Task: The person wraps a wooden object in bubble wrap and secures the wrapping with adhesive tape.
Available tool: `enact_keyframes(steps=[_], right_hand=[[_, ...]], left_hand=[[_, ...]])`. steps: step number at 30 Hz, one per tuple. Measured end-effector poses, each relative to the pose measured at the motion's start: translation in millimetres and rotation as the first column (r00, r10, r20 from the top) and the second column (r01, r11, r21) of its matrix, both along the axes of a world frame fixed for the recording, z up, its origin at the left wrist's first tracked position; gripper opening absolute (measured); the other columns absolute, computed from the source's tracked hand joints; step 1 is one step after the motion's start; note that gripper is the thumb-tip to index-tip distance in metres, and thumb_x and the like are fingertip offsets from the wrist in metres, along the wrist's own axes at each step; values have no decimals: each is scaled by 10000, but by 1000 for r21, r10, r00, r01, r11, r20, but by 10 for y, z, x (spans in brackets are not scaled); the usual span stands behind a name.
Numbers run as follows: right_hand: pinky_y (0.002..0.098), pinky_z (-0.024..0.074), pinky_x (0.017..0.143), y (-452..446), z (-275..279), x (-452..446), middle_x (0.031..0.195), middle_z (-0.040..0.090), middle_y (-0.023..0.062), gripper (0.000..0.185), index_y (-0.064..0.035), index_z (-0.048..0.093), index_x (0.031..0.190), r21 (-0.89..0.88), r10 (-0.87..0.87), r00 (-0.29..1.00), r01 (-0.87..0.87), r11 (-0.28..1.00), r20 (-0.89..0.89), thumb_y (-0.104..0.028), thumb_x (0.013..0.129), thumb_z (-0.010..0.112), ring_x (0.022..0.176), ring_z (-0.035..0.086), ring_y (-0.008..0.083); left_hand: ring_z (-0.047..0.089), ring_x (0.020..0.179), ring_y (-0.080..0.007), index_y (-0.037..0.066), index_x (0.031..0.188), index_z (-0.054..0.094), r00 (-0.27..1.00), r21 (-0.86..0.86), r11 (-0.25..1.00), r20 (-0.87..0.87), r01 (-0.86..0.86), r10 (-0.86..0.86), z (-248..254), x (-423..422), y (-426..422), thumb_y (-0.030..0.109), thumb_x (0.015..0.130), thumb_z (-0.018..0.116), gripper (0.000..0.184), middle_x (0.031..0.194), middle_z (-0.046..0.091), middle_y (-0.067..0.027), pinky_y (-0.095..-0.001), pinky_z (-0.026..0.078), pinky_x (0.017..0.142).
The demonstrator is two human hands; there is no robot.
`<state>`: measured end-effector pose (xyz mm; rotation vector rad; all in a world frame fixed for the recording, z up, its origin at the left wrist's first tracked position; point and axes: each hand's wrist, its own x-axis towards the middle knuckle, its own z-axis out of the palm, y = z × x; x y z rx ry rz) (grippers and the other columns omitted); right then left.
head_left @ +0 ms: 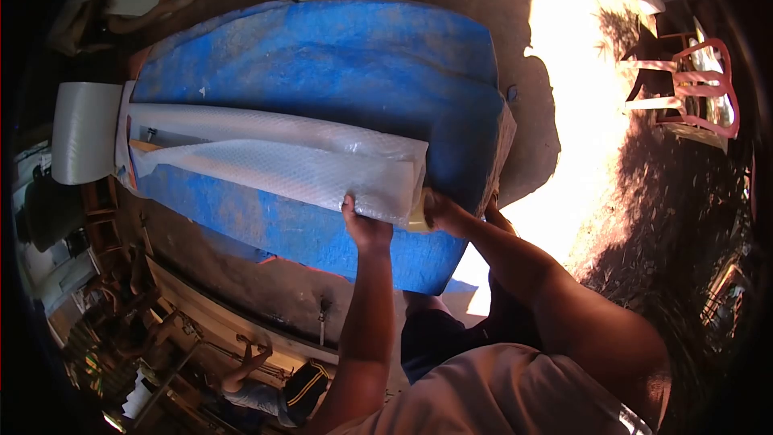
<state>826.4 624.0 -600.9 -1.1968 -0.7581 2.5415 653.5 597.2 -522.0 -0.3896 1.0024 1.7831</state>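
Note:
A long strip of bubble wrap (282,173) lies folded lengthwise over a table covered with a blue tarp (322,72). A bit of wood (145,146) shows between its layers at the far end. My left hand (369,229) grips the bubble wrap's near edge, thumb on top. At the end of the wrap, my right hand (440,211) is closed around a yellowish tape roll (419,216), which is against the wrap's corner. The fingers of that hand are partly hidden.
A bubble wrap roll (84,133) sits at the table's far left end. To the right, a reddish plastic chair (704,89) stands beyond sunlit ground (580,137). Another person (266,391) is at lower left, by long wooden boards (233,310).

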Motion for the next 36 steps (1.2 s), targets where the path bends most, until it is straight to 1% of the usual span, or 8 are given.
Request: enact_keyframes(steps=[8, 10, 14, 19, 23, 26, 31, 36], right_hand=[[298, 513, 657, -327, -239, -44, 941, 633, 64, 438, -46, 548, 1182, 390, 203, 978, -164, 906, -59, 47, 770, 668, 806, 609, 143], [296, 504, 617, -337, 32, -208, 889, 644, 41, 302, -48, 595, 1124, 66, 264, 964, -267, 962, 39, -1, 826, 612, 767, 613, 131], [324, 497, 836, -540, -225, -415, 1043, 634, 45, 400, -53, 576, 1190, 16, 103, 995, -103, 995, -15, -85, 816, 712, 942, 602, 131], [322, 500, 821, -605, -259, -517, 1048, 625, 38, 441, -47, 571, 1198, -3, 32, 999, -32, 999, -42, -154, 806, 741, 949, 597, 123], [324, 534, 682, -648, -368, -588, 1046, 629, 83, 524, -9, 538, 1228, 26, 195, 960, -204, 979, 199, -23, 742, 734, 861, 633, 162], [333, 539, 661, -770, -333, -681, 1021, 630, 94, 503, -17, 542, 1224, -11, -9, 996, 10, 1000, 92, -38, 758, 729, 844, 638, 173], [344, 546, 678, -730, -111, -671, 1009, 635, 81, 447, -44, 545, 1233, -46, 45, 994, -40, 998, 99, -53, 809, 686, 852, 646, 186], [389, 530, 776, -763, 115, -649, 1160, 579, 68, 471, -108, 478, 1327, -129, 123, 992, -121, 984, 9, -164, 886, 633, 1013, 592, 200]], left_hand=[[452, 1252, -317, 76, 1318, 471, 997, 22, 1000, 81, -8, 6, -168, -22, -17, 426, 813, 641, 637, 1336, 506, -107, -480, 324, 1093], [448, 1257, -320, 76, 1321, 468, 997, 24, 1000, 74, 6, -8, -276, -49, -97, 427, 810, 645, 645, 1338, 505, -109, -480, 322, 1094], [425, 1280, -324, 75, 1360, 420, 987, 94, 986, 69, 136, -143, -395, -101, -170, 452, 797, 664, 721, 1372, 468, -115, -486, 313, 1095], [421, 1287, -320, 73, 1392, 384, 960, 204, 942, 33, 266, -278, -547, -200, -217, 472, 798, 661, 767, 1398, 445, -116, -486, 312, 1097], [417, 1292, -320, 56, 1419, 338, 883, 99, 887, 94, 452, -460, -696, -340, -318, 537, 837, 608, 802, 1415, 430, -126, -459, 315, 1096], [413, 1299, -305, 50, 1435, 307, 813, 25, 818, 94, 575, -574, -808, -483, -398, 605, 879, 531, 817, 1433, 410, -136, -432, 331, 1085], [514, 1210, -289, 41, 1407, 361, 609, -257, 567, 126, 783, -783, -1077, -703, -481, 591, 921, 484, 744, 1344, 509, -148, -419, 410, 1019], [626, 989, -289, 2, 1313, 461, 772, -216, 741, 143, 635, -620, -596, -426, -374, 621, 891, 516, 751, 1180, 603, -168, -399, 507, 835]])
